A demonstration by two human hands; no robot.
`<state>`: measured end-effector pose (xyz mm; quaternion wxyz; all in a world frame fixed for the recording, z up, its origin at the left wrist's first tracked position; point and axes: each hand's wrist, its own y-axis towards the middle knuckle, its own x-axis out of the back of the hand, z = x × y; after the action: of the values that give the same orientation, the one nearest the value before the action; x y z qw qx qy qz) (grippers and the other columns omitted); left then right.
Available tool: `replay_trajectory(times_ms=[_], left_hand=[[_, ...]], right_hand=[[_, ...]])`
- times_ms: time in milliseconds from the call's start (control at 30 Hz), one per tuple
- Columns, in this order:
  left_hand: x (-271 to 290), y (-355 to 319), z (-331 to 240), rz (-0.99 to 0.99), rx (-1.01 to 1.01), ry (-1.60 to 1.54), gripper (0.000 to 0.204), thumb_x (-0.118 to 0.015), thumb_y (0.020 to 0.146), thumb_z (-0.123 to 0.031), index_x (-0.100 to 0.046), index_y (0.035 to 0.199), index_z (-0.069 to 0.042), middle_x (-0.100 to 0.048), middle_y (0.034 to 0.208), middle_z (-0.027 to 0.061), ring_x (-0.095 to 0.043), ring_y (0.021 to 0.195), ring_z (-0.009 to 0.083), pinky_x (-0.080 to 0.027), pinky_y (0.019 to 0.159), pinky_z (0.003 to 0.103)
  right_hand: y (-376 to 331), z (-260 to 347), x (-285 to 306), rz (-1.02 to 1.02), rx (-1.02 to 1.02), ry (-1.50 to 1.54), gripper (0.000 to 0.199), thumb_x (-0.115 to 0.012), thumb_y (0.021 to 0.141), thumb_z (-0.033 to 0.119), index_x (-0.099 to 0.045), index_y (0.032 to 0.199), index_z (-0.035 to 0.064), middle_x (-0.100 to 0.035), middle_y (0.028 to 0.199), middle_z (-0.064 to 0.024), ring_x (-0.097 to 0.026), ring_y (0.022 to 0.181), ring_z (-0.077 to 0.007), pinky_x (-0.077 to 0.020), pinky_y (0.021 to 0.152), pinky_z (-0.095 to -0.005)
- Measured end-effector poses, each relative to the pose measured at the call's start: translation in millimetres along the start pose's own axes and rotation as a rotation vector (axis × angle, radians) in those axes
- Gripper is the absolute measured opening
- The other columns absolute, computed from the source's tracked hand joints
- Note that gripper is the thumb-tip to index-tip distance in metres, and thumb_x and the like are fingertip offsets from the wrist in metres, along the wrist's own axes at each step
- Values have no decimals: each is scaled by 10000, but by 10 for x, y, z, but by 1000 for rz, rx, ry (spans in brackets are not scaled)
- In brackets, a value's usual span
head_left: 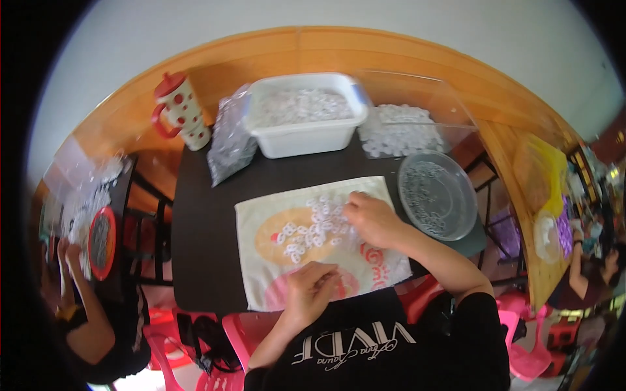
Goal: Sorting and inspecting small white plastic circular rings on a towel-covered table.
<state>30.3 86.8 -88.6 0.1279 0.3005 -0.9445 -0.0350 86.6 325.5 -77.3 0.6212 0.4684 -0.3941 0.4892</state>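
Observation:
Small white plastic pieces, ring-like in shape, lie in a loose pile (319,225) on a cream cloth (251,218) with printed orange and pink patches. At the pile's right edge is my right hand (375,220), its fingers curled down and pressed together. Whatever those fingertips hold, if anything, is hidden. Closer to me, over the cloth's pink patch, my left hand (310,292) is closed in a pinch. What sits in that pinch is too small to make out. A round clear tub (460,199) with small dark grey pieces stands to the right of the cloth.
Behind the cloth stands a white bin (306,140) of white pieces. A silvery plastic bag (231,140) and a red-and-white tumbler (182,111) are left of it, a clear box (404,133) right of it. Other people work at both sides; one has a red tray (111,244).

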Motion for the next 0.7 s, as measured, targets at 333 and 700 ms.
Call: replay_trajectory(times_ms=[333,700], left_hand=[[-42,182,-51,-149,-137,265,274,-659,817,61,-667,1089,27,-640,926,140,-632,748,197,-505,639,283],[-171,279,-54,-76,-273,673,248,-672,747,56,-679,993,30,-585,900,164,-588,834,340,-497,727,417]], right_hand=[[-318,344,-40,54,325,193,244,-599,739,26,-620,981,5,-563,970,-136,-613,879,-321,-521,736,-422],[-963,-1228,729,-29,-517,54,180,-692,768,47,-677,947,54,-636,1002,-188,-628,919,-395,-507,790,-473]])
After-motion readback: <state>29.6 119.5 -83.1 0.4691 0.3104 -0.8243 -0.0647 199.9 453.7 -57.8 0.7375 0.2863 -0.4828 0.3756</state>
